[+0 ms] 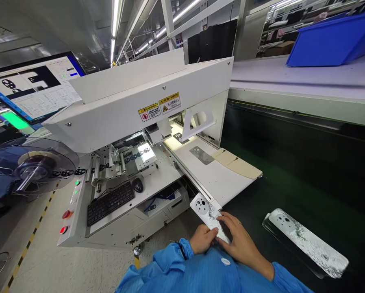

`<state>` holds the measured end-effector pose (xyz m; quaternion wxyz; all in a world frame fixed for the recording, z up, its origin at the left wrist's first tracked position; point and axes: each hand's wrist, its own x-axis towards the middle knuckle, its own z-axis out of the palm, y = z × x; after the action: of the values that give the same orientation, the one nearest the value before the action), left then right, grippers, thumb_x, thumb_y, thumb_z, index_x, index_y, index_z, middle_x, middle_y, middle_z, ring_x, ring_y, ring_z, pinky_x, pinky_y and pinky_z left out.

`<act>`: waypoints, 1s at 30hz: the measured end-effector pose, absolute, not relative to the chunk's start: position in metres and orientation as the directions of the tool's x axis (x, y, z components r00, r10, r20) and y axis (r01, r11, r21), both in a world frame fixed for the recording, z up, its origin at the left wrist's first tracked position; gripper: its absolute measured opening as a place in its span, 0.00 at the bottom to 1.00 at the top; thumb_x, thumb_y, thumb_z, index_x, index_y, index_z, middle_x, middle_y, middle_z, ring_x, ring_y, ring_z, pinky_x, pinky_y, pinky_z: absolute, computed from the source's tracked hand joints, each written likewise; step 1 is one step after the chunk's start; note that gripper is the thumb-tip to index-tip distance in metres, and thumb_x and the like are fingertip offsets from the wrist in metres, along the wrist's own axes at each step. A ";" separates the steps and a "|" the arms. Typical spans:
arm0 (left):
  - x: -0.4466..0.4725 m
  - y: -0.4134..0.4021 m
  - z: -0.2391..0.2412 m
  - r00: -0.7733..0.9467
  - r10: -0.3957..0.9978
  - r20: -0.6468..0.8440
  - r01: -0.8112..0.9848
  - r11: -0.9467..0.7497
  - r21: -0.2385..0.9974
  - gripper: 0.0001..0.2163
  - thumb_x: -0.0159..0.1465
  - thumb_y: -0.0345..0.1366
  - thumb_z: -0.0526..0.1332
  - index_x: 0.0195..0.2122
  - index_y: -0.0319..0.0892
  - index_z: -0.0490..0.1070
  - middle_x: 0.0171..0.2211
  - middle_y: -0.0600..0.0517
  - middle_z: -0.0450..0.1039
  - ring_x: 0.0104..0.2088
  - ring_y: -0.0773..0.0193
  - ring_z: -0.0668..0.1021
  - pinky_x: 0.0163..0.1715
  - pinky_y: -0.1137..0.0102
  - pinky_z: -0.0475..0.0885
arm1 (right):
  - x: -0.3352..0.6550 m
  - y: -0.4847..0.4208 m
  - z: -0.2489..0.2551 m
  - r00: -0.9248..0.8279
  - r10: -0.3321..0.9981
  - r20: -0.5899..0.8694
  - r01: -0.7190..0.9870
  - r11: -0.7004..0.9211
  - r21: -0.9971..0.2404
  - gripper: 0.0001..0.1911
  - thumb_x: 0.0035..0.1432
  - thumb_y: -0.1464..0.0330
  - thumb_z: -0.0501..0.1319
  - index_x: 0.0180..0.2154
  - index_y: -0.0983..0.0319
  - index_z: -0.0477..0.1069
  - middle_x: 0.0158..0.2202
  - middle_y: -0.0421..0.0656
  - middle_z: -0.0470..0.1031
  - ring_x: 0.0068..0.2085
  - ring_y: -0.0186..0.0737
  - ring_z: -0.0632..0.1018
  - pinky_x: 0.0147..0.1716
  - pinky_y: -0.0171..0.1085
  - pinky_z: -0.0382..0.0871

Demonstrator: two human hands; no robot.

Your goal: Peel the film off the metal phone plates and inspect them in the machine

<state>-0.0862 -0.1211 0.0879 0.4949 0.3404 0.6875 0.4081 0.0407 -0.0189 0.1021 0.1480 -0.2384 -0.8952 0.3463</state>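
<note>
A phone back cover (204,209) with a white and dark mottled pattern and round camera holes is held in front of my body. My left hand (203,239) pinches its lower left edge with thumb and fingers. Along the right edge, my right hand (240,240) grips it, with the fingers lying partly over its face. The cover's upper end, with the holes, points away from me near the front of the white feed platform (219,185). Its lower end is partly hidden by my hands.
More patterned covers (310,240) lie on the dark belt (280,183) at right. A grey cover (201,155) rests on the platform beside a beige strip (237,162). The white machine (133,106) has a reel (33,167), keyboard (111,203) and mouse (137,185). A blue bin (331,40) stands on the shelf.
</note>
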 end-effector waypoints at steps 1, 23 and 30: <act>-0.086 -0.121 0.089 -0.279 0.871 -0.404 0.063 0.437 0.897 0.14 0.63 0.40 0.48 0.24 0.38 0.63 0.19 0.54 0.60 0.22 0.68 0.64 0.26 0.71 0.59 | 0.041 -0.019 0.103 -0.844 0.528 0.094 0.327 0.645 -0.691 0.24 0.50 0.61 0.60 0.49 0.60 0.68 0.55 0.53 0.68 0.56 0.55 0.70 0.52 0.53 0.67; -0.088 -0.120 0.095 -0.286 0.856 -0.431 0.030 0.457 0.889 0.13 0.63 0.39 0.50 0.25 0.37 0.65 0.19 0.54 0.60 0.22 0.68 0.64 0.26 0.70 0.60 | 0.038 -0.018 0.111 -0.853 0.519 0.052 0.338 0.626 -0.703 0.24 0.50 0.61 0.60 0.49 0.60 0.69 0.56 0.53 0.68 0.56 0.55 0.69 0.53 0.52 0.67; -0.089 -0.121 0.094 -0.285 0.858 -0.427 0.036 0.455 0.890 0.14 0.63 0.38 0.50 0.26 0.36 0.67 0.20 0.54 0.61 0.23 0.69 0.64 0.26 0.71 0.60 | 0.037 -0.018 0.109 -0.856 0.514 0.045 0.337 0.624 -0.705 0.24 0.50 0.60 0.60 0.49 0.60 0.69 0.56 0.53 0.68 0.57 0.55 0.69 0.55 0.53 0.65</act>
<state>-0.0893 -0.1209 0.0936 0.5022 0.3242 0.6894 0.4092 0.0368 -0.0176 0.1092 0.1220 -0.2385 -0.8929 0.3620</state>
